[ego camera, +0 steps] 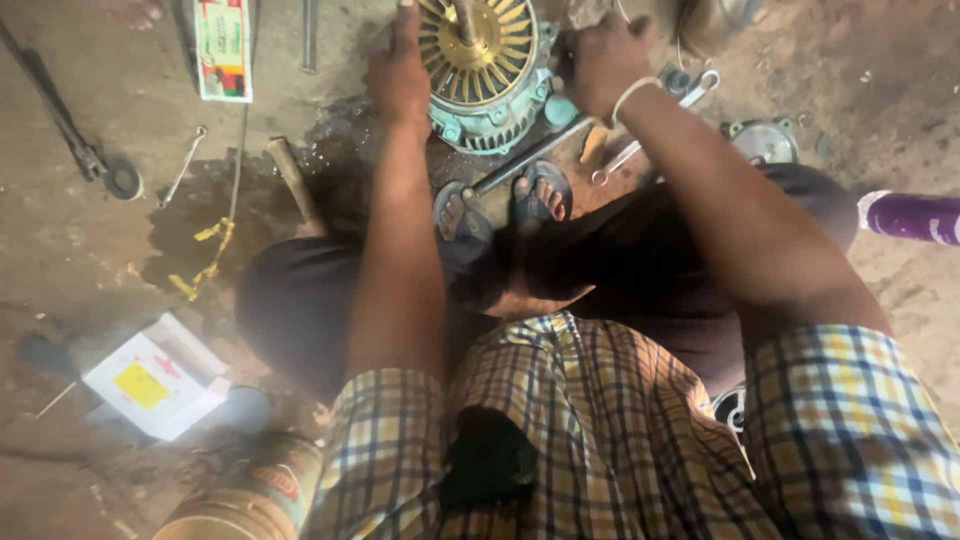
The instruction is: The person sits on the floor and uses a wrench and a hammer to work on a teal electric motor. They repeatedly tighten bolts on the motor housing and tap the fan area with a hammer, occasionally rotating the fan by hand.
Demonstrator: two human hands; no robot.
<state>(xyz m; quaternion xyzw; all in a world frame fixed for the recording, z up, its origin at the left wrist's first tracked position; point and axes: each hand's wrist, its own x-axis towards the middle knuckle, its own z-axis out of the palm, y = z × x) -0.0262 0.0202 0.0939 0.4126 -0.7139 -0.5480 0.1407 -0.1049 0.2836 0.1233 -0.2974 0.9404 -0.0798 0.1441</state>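
Note:
A teal electric motor (487,100) with a brass-coloured finned rotor face (478,45) stands on the dirt floor between my feet. My left hand (400,70) rests against the motor's left side, fingers closed along its rim. My right hand (603,58), with a pale band on the wrist, grips the motor's upper right edge. A long metal bar (530,155) lies slanted under the motor, near my sandalled feet (540,195). What the fingertips hold is hidden by the top edge of the view.
A wooden-handled hammer (293,180) lies left of my knee. Spanners (640,150) and a round metal cover (762,140) sit at the right. A white box (155,385), a flat carton (223,45), a tin (250,495) and a purple cylinder (910,217) lie around.

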